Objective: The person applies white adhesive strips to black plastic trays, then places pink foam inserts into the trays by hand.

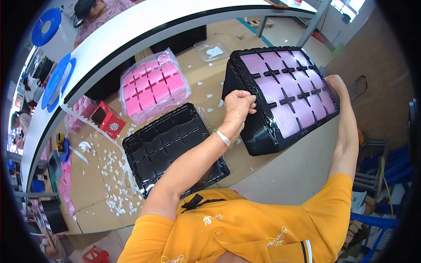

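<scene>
A thick stack of black plastic trays (262,139) stands tilted at the table's right side. Lilac-pink blocks (285,122) fill the compartments of its top tray, between black cross-shaped dividers. My left hand (238,109) is closed at the stack's left edge, its fingertips pinching the rim. At the opposite edge, my right hand (335,82) grips the rim with its fingers partly hidden behind it. Below my left forearm lies another black tray (166,142), its compartments bare, partly covered by that arm.
Bright pink blocks wrapped in clear plastic (153,83) lie on the brown table covering, beside a red box (107,120). White scraps (115,197) litter the left side. A clear plastic container (214,51) sits farther back. A white shelf (131,30) crosses above; a person (98,15) is beyond it.
</scene>
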`<state>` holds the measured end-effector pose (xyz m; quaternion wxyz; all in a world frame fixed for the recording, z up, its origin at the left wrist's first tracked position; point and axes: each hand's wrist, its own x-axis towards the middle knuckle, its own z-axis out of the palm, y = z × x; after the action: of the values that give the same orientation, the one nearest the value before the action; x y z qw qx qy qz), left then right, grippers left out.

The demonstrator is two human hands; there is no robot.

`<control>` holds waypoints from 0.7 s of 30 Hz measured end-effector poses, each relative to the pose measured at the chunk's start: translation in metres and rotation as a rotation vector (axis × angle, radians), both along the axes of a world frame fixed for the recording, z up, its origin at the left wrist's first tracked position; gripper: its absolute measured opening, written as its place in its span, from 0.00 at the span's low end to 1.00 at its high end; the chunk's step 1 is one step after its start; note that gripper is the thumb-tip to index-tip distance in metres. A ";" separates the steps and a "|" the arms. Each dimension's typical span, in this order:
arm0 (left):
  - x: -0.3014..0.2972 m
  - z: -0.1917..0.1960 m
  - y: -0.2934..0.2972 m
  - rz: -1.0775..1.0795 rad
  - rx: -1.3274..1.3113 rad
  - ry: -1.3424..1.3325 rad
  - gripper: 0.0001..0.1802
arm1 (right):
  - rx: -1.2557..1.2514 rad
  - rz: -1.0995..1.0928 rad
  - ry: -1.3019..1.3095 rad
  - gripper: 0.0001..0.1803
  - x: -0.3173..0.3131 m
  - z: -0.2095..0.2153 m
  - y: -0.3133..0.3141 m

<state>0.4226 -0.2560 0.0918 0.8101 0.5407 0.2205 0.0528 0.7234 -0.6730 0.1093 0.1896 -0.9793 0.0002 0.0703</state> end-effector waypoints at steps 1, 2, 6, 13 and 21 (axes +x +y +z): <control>-0.003 -0.003 0.002 0.017 -0.002 0.009 0.06 | 0.032 -0.046 -0.021 0.09 -0.005 0.002 0.015; -0.006 -0.005 0.002 -0.001 -0.027 0.038 0.06 | 0.026 -0.038 -0.013 0.09 -0.003 -0.001 0.015; -0.009 -0.003 -0.005 -0.042 -0.122 0.057 0.07 | -0.089 0.142 -0.005 0.08 0.016 0.000 -0.015; -0.012 -0.016 0.002 -0.094 -0.174 0.091 0.07 | -0.629 0.206 -0.205 0.13 0.027 -0.006 0.008; -0.150 -0.006 0.160 0.752 0.878 -0.360 0.06 | -0.093 0.165 -0.608 0.21 -0.030 0.042 0.016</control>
<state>0.2723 -0.0960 0.0857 0.4618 0.6921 0.2135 0.5121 0.6929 -0.6568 0.1517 0.1295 -0.9598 -0.1326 -0.2106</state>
